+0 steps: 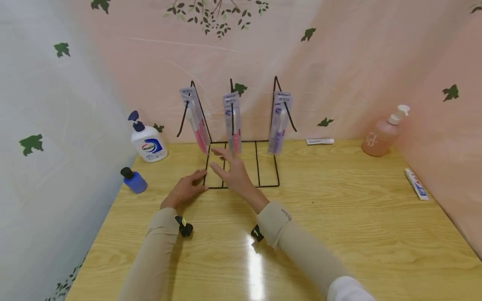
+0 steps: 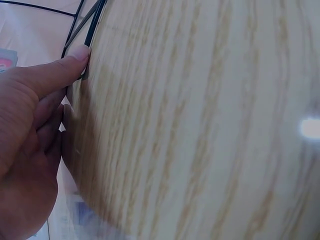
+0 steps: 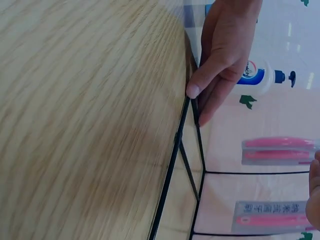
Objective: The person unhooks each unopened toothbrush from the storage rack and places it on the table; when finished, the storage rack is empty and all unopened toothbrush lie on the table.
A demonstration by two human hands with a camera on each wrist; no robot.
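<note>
A black wire display rack (image 1: 257,167) stands on the table, with packaged toothbrushes hanging from its hooks. A pink toothbrush pack (image 1: 197,121) hangs at the left, another pink toothbrush pack (image 1: 232,121) in the middle and a purple toothbrush pack (image 1: 280,123) at the right. My left hand (image 1: 186,188) rests against the rack's front left corner; in the left wrist view its thumb (image 2: 75,55) touches the wire. Above the base is my right hand (image 1: 237,173), fingers spread loosely and holding nothing, just below the left and middle packs. Only its fingertips (image 3: 315,185) show in the right wrist view.
A white pump bottle (image 1: 150,146) and a small blue bottle (image 1: 134,182) stand at the left. On the right are a pink pump bottle (image 1: 380,138), a white tube (image 1: 320,141) and a toothpaste tube (image 1: 416,184). Leaf-patterned cloth (image 1: 339,75) hangs behind the table.
</note>
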